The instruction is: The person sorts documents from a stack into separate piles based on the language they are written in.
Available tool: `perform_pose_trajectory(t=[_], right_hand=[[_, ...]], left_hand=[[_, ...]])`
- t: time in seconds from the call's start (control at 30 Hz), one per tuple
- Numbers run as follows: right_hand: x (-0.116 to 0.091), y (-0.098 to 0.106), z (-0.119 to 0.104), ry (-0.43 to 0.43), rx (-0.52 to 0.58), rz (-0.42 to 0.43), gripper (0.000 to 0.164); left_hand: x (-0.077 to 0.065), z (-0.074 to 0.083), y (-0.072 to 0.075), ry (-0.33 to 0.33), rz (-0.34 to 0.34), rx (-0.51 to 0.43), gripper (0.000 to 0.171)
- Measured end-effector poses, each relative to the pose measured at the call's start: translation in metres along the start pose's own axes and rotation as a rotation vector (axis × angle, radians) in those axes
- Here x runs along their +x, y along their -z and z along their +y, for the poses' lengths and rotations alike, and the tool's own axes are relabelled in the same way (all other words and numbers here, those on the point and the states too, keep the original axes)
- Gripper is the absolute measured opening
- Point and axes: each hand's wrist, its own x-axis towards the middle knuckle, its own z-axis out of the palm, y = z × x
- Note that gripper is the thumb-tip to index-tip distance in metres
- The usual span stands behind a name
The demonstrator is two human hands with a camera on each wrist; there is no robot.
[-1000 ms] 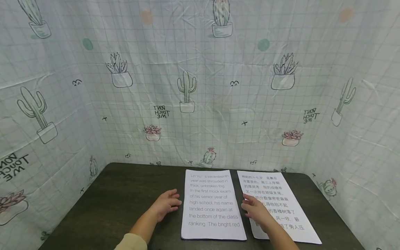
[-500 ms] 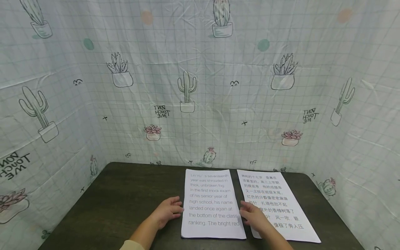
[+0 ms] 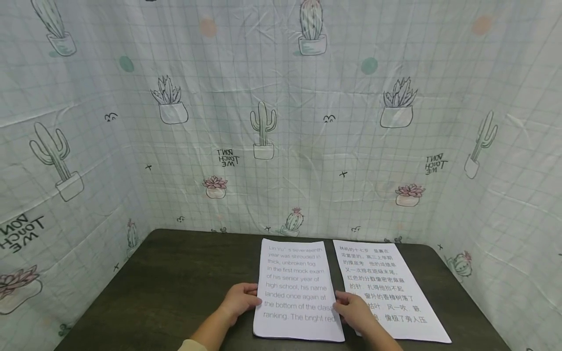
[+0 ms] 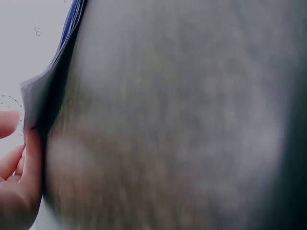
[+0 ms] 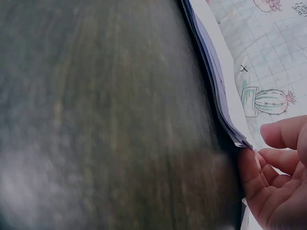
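A stack of white paper printed with English text [image 3: 294, 287] lies on the dark table between both hands. My left hand [image 3: 239, 301] holds its left edge near the front, thumb at the top sheet. On the opposite edge, my right hand [image 3: 354, 310] holds the stack with thumb above and fingers at the side. The left wrist view shows a finger [image 4: 32, 163] under the slightly raised paper edge [image 4: 41, 93]. From the right wrist, several layered sheets [image 5: 218, 81] curve up at a fingertip [image 5: 247, 163].
Right of the stack lies white paper with Chinese text [image 3: 395, 287], partly covered by the right hand. The dark wooden table [image 3: 189, 263] ends at a cactus-print cloth [image 3: 298, 185], which hangs around the back and sides.
Both hands have come inward and towards the body to meet the English-text stack's edges. The stack's front has shifted slightly and tilts a little. More of the Chinese text shows.
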Motion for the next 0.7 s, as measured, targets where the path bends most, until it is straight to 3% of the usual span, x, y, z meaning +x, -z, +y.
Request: perform_pose_trajectory(t=[0.4,0.7], right_hand=[[0.001,-0.008,0.006,0.018,-0.071,0.059,0.058],[0.003,-0.007,0.009,0.018,-0.061,0.077,0.058]], left_hand=[[0.001,-0.004,-0.013,-0.042,0.165,0.135,0.048],[0.001,-0.007,-0.017,-0.007,0.219,0.094,0.041]])
